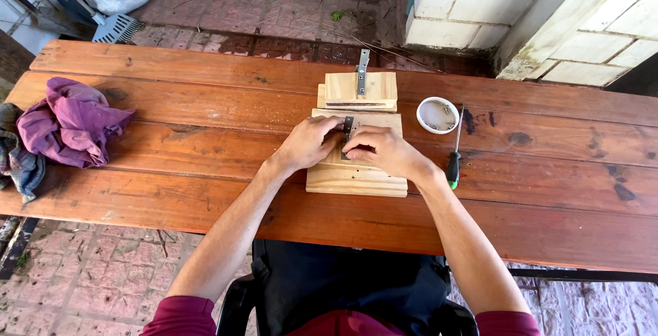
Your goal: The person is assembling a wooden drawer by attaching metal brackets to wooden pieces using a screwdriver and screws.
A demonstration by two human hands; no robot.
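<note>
Head view only. Both hands sit on top of the near wooden block [356, 175], covering most of its upper face. A small metal bracket [348, 129] pokes out between the fingers; its lower part is hidden, so full shape and any screw holes can't be made out.

Left hand [312, 142]: fingers curled, tips pinching or pressing the bracket's left side. Right hand [379, 149]: fingers bent in on the bracket's right side. Can't tell how firm either grip is, or whether something small is held under the fingertips.

The visible part of the bracket runs with its long axis from near edge to far edge of the tabletop [171, 103]. Near block: pale planed wood, rectangular, stacked in layers, lying in the middle of the tabletop, closer to the near edge.

Just behind it, toward the far edge, a second wooden block [343, 89] carries a flat metal strip [362, 72], same near-to-far axis, overhanging the block's far side.

Right of the blocks: a round white lid [438, 114], contents too small to identify, and a screwdriver [454, 151] with a green-black handle, shaft pointing to the far edge.

Left end: crumpled purple cloth [72, 122], with grey fabric [17, 158] cut off by the frame. Tabletop is reddish stained planks, knotty and worn.
</note>
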